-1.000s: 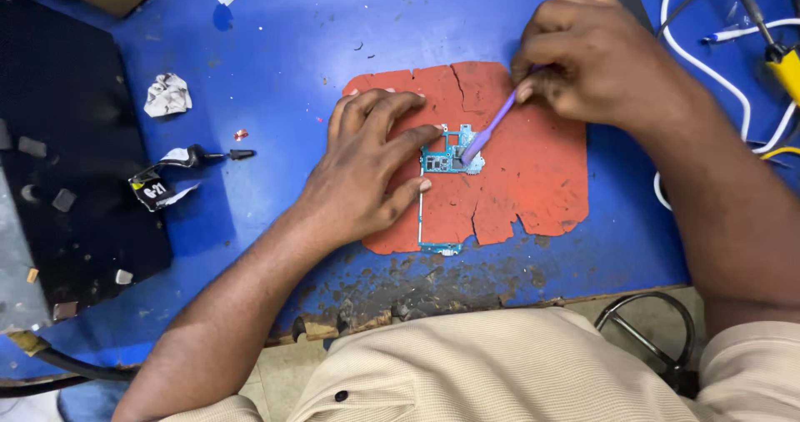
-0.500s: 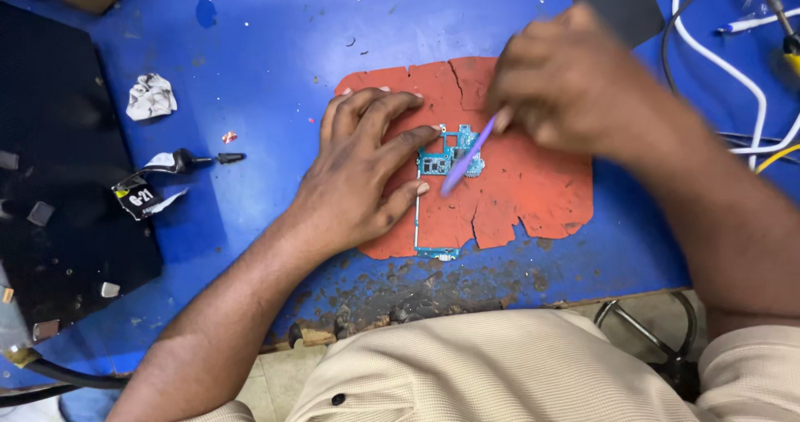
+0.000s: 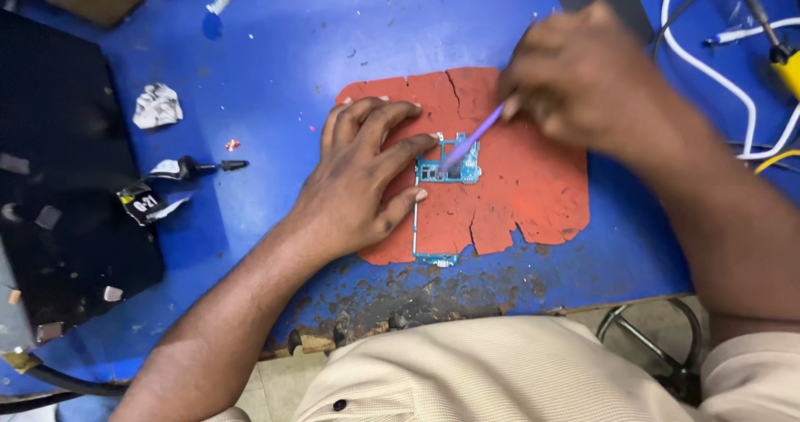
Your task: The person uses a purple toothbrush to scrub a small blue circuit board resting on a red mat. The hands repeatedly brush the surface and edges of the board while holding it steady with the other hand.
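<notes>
— Two hands over the red mat (image 3: 533, 197), both on the job. What's the left hand (image 3: 362, 184) doing?

— Left hand lies flat with fingers spread, pressing down on the mat; its index finger and thumb touch the left edge of the small teal circuit board (image 3: 450, 170) and pin it, nothing gripped.

— And the right hand (image 3: 583, 80)?

— Right hand is closed around a thin purple tool (image 3: 471, 141), held like a pen, slanting down to the left, tip resting on the board's upper part. That hand is a bit blurred.

— Where does the board sit?

— Near the middle of the cracked, ragged-edged mat, which lies on the blue tabletop (image 3: 292, 64). A narrow strip of the board runs down toward the mat's lower edge.

— Anything else around?

— Crumpled white scrap (image 3: 157, 105) well off to the left, a black panel (image 3: 58, 164) at the far left, white cable (image 3: 708, 72) at the upper right.
</notes>
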